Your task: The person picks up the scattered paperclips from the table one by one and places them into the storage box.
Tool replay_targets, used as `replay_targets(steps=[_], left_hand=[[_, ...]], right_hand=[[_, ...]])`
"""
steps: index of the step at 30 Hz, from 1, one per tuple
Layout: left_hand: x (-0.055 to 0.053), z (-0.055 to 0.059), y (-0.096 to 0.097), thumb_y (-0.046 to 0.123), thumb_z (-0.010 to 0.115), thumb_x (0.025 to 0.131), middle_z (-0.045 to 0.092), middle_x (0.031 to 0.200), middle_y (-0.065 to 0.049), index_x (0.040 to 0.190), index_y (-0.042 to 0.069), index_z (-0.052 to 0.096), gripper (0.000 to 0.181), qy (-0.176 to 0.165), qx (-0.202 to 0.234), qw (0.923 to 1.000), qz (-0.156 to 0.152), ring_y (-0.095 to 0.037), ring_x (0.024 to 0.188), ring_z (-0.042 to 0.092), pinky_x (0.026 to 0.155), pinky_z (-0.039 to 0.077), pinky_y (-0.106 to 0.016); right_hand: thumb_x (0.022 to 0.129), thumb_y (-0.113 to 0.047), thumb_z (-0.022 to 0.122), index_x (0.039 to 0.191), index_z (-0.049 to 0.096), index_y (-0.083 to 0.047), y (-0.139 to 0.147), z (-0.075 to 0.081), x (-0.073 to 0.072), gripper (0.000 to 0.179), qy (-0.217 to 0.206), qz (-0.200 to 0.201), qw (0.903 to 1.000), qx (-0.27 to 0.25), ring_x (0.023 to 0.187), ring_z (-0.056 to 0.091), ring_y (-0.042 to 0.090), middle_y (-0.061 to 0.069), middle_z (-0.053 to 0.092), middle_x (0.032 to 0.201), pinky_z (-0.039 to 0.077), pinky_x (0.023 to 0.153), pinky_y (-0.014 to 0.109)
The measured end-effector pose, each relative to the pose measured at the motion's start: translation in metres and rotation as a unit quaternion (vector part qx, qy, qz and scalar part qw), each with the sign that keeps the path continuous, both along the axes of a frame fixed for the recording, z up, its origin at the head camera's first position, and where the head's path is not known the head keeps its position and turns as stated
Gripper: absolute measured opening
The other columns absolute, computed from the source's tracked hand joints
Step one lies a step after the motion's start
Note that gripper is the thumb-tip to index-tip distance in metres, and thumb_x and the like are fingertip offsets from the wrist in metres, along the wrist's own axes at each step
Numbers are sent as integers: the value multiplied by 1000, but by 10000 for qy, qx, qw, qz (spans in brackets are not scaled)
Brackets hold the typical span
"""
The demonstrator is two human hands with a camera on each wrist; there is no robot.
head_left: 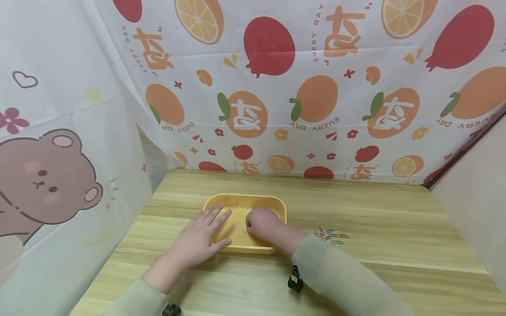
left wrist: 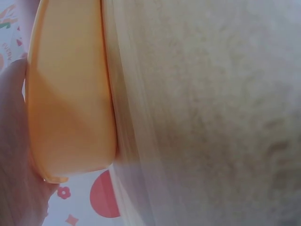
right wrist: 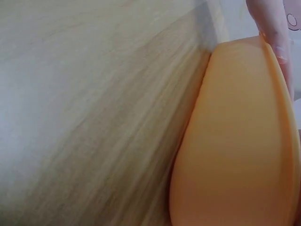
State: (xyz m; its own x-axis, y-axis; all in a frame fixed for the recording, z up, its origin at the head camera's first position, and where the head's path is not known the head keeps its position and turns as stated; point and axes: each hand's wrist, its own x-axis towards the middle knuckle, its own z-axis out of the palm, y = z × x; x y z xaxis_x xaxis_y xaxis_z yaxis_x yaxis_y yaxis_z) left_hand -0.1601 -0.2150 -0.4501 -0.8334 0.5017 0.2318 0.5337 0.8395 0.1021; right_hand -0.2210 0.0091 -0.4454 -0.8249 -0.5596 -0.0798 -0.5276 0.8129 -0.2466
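A shallow yellow plastic tray [head_left: 239, 249] stands on the table, its outer wall [left wrist: 70, 94] large in the left wrist view. My left hand [head_left: 199, 239] rests over the tray's left side, fingers spread and straight, thumb along the near rim. Inside the tray, my right hand [head_left: 264, 224] is curled with its knuckles up, close over the floor. At its fingertips a small, thin, pale piece [head_left: 245, 229] pokes out; most of it is hidden by the hand. The right wrist view shows the tray's side wall [right wrist: 230, 136] and left-hand fingers [right wrist: 273, 28] at the far rim.
Several coloured paper clips [head_left: 331, 235] lie in a loose pile on the wood-grain table [head_left: 375, 215], right of the tray and beside the right sleeve. A fruit-print cloth [head_left: 276, 101] hangs behind the table, and a bear-print cloth [head_left: 51, 175] hangs on the left.
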Motion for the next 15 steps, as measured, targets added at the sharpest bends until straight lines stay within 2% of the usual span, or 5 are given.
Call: replay_targets(steps=[9, 15], left_hand=[[0, 1, 1, 63, 48, 96, 25, 163, -8, 156, 22, 33, 74, -84, -84, 9999, -22, -34, 148, 23, 119, 20, -55], [-2, 0, 0, 63, 48, 96, 24, 163, -8, 156, 23, 33, 74, -111, -69, 9999, -2, -32, 149, 21, 119, 18, -56]], right_hand=[[92, -28, 71, 64, 64, -22, -1, -8, -3, 29, 54, -1, 10000, -8, 60, 47, 8, -12, 54, 63, 43, 58, 23], [91, -30, 72, 78, 76, -21, -1, -5, -4, 16, -11, -80, 9999, -127, 66, 52, 6, -13, 64, 72, 50, 66, 25]])
